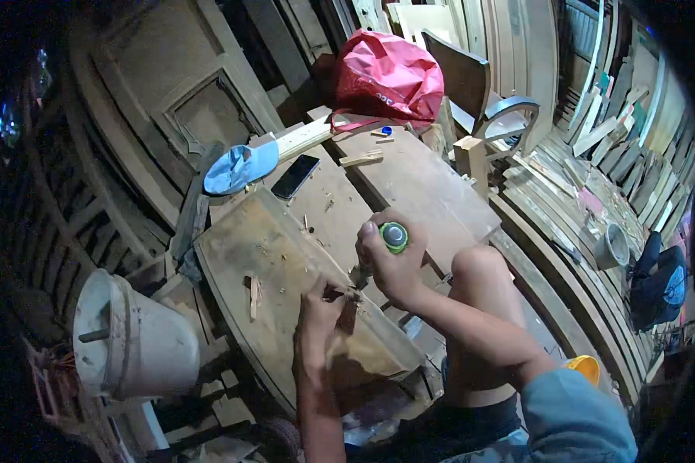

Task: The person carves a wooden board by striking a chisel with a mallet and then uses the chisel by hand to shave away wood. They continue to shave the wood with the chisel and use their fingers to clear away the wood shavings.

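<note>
There is only one view, from a camera on the person's head. It looks forward and steeply down, close over the hands and a raised knee (pixel 479 266). The wide lens also takes in the bench (pixel 286 262) to its far edge.

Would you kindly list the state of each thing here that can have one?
Right hand: closed around a green-capped tool handle, held upright.
Left hand: pinching a small brown wood piece against the curved wooden panel.
Black phone: flat, screen dark.
Red plastic bag: bulging, slumped on the bench.
White plastic bucket: tipped on its side.
Blue cap: lying on the bench edge.
</note>
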`<state>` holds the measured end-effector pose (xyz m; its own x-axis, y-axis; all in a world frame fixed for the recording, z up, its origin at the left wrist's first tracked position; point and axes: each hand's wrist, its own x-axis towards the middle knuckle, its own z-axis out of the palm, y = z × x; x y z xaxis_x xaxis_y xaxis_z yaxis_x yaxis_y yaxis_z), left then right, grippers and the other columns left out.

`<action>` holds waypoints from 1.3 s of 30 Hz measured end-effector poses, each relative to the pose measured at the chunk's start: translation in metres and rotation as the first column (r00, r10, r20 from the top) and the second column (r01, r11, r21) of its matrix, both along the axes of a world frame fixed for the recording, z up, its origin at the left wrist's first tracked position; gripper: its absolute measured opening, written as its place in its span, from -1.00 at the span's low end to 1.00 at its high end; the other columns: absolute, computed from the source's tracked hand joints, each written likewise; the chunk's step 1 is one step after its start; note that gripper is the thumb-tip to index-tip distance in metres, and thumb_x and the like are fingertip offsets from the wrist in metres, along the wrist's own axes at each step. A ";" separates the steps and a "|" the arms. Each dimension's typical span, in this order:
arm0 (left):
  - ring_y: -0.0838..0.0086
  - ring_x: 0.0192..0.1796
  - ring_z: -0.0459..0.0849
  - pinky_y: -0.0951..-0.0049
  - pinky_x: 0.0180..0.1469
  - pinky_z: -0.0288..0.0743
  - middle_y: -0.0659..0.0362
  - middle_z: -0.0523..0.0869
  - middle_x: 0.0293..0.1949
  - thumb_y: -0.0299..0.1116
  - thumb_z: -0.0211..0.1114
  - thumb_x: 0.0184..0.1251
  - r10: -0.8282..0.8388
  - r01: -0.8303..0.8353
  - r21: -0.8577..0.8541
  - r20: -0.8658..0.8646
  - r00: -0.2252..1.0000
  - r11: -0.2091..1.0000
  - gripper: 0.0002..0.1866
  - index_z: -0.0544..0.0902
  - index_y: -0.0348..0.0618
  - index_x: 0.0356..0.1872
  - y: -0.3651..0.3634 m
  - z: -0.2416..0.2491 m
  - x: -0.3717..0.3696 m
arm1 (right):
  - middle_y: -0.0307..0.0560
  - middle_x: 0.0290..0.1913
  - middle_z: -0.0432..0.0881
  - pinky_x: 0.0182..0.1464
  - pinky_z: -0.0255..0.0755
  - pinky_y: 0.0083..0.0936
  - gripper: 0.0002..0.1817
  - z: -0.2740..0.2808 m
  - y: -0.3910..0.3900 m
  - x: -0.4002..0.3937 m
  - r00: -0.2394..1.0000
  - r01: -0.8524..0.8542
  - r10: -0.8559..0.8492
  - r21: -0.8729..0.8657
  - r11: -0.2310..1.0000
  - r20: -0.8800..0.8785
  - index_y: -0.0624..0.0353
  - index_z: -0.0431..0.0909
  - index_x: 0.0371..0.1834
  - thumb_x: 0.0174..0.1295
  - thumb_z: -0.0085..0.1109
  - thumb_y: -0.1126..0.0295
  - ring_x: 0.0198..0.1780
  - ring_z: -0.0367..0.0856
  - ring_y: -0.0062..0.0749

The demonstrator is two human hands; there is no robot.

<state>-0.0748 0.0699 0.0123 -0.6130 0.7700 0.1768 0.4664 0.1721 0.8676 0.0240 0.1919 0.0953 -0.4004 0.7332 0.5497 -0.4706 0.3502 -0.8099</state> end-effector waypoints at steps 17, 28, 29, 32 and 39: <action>0.08 -0.28 0.63 0.27 -0.23 0.49 -0.06 0.59 -0.34 -0.56 0.20 0.09 0.001 0.003 0.037 -0.115 0.993 0.999 -0.89 0.54 -0.25 -0.32 0.001 -0.018 -0.001 | -0.17 -0.56 0.51 -0.53 0.31 -0.65 -0.86 0.015 -0.006 0.009 0.999 -0.048 0.048 0.043 0.998 0.005 0.28 0.44 -0.47 0.26 0.09 0.52 -0.61 0.41 -0.60; 0.14 -0.39 0.55 0.30 -0.33 0.43 -0.02 0.53 -0.43 -0.52 0.30 0.04 -0.019 0.025 0.062 -0.106 0.994 0.998 -0.85 0.53 -0.25 -0.35 0.000 -0.011 -0.003 | -0.17 -0.59 0.53 -0.53 0.33 -0.69 -0.85 0.020 -0.011 0.009 0.999 -0.002 0.005 0.073 0.997 -0.037 0.30 0.45 -0.49 0.24 0.10 0.52 -0.58 0.44 -0.64; 0.14 -0.39 0.55 0.30 -0.33 0.43 -0.02 0.53 -0.43 -0.52 0.30 0.04 -0.016 0.023 0.064 -0.109 0.994 0.998 -0.85 0.53 -0.25 -0.35 0.001 -0.011 -0.005 | -0.17 -0.56 0.53 -0.53 0.33 -0.68 -0.84 0.020 -0.012 0.011 0.999 -0.021 0.024 0.087 0.996 -0.027 0.29 0.44 -0.49 0.26 0.09 0.51 -0.56 0.46 -0.64; 0.14 -0.37 0.56 0.31 -0.32 0.44 -0.01 0.54 -0.42 -0.52 0.30 0.03 -0.035 0.050 0.099 -0.146 0.989 0.994 -0.83 0.53 -0.25 -0.34 0.000 -0.013 -0.003 | -0.18 -0.56 0.51 -0.53 0.34 -0.68 -0.84 0.026 -0.013 0.013 0.999 -0.036 0.034 0.178 0.983 0.014 0.29 0.42 -0.47 0.27 0.08 0.51 -0.57 0.46 -0.64; 0.14 -0.35 0.58 0.32 -0.27 0.46 -0.02 0.55 -0.39 -0.49 0.28 0.05 -0.015 0.017 0.113 -0.011 1.000 0.993 -0.84 0.53 -0.26 -0.34 0.001 -0.027 -0.004 | -0.13 -0.62 0.53 -0.53 0.33 -0.64 -0.80 0.023 -0.019 0.013 1.000 0.004 -0.006 0.206 0.979 0.008 0.28 0.43 -0.56 0.22 0.14 0.52 -0.61 0.47 -0.58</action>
<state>-0.0785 0.0706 -0.0147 -0.5984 0.7545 0.2695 0.4773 0.0656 0.8763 0.0373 0.1728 0.1186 -0.4024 0.6067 0.6856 -0.4621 0.5118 -0.7242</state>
